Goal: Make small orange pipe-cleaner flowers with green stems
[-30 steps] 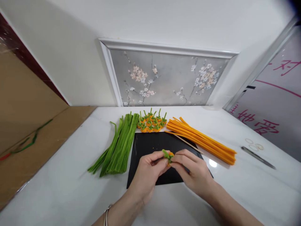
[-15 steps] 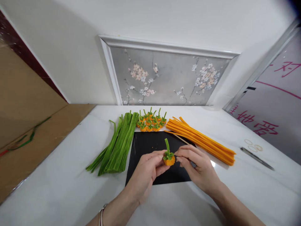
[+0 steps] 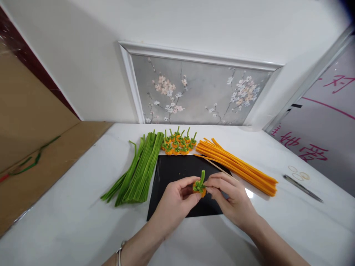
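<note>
A small orange pumpkin [image 3: 203, 193] made of fuzzy pipe cleaner, with green leaves and a green stem sticking up, is held over a black mat [image 3: 169, 167]. My left hand [image 3: 177, 199] grips it from the left between thumb and fingers. From the right, my right hand [image 3: 230, 194] pinches at the green leaf beside the stem, thumb and index finger pressed together. Behind the mat stand several finished pumpkins [image 3: 177, 144] of the same kind, in a cluster.
A bundle of green pipe cleaners [image 3: 141, 173] lies left of the mat. Orange pipe cleaners [image 3: 238, 166] lie at the right, with a thin wooden stick [image 3: 217, 167] near them. Farther right are rubber bands [image 3: 298, 173] and a dark pen-like tool [image 3: 302, 188]. Brown cardboard [image 3: 55, 155] borders the white table.
The pumpkin has been tilted, its stem now leaning slightly right. My left thumb has moved onto its near side, and my right fingertips have come in to touch the leaf.
</note>
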Demonstrator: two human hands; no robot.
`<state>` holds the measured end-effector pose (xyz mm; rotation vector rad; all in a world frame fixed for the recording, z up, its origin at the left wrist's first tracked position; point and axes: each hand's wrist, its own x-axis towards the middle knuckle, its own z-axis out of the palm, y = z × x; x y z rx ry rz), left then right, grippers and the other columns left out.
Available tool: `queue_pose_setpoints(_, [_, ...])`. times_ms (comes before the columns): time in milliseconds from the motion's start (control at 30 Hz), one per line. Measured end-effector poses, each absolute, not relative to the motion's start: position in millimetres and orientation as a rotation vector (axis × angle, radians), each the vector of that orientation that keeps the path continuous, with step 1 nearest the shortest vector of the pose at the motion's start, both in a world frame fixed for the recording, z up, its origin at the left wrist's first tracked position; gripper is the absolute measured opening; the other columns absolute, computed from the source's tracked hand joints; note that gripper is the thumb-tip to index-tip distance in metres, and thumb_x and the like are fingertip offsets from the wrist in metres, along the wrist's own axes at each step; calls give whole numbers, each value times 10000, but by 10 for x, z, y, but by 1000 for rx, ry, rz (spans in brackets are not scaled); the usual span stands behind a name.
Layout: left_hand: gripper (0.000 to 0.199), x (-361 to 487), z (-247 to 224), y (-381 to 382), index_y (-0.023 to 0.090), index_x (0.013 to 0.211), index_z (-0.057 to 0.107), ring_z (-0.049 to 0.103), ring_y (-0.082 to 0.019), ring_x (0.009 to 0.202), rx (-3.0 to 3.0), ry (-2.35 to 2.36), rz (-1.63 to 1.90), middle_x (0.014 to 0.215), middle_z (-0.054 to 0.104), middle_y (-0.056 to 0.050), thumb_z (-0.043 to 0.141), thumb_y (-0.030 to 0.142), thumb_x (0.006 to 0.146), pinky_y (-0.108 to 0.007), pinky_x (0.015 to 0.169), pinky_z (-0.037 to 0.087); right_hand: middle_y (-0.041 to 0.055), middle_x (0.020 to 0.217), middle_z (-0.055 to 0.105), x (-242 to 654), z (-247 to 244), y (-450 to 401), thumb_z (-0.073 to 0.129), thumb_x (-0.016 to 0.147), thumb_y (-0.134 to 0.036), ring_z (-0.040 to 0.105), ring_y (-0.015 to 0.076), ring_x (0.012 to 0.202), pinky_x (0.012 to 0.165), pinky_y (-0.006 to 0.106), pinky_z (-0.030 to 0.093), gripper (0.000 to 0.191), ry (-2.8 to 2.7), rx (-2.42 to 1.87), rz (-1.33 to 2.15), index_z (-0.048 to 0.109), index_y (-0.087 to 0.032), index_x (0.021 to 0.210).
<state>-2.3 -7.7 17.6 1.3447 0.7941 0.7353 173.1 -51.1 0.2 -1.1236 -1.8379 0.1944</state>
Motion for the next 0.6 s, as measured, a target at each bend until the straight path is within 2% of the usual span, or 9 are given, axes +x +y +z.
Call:
queue_pose_setpoints(200, [441,-21,145,-73,187,1140,563,630,-154,862,1331,819,833,978,652,-37,673,152,714,-284,813,502,69,903,631,1714,-8,-508,500,905,-100,629,147,827,711,242,541,197,-1874,-1079,174,674,-184,942])
queue_pose_setpoints(433, [148,-35,143,-83,176,921,616,579,-134,779,1450,795,821,906,628,-24,623,178,773,-258,744,480,75,897,638,1699,12,-513,497,908,-115,636,157,817,702,257,557,205,-1880,-1101,181,682,-192,951])
queue_pose_setpoints(600, [178,-44,191,-89,148,938,634,575,-152,776,1394,819,770,853,638,-40,634,210,771,-272,729,468,76,909,638,1721,21,-512,507,903,-114,631,159,829,721,271,551,183,-1818,-1138,168,661,-195,960])
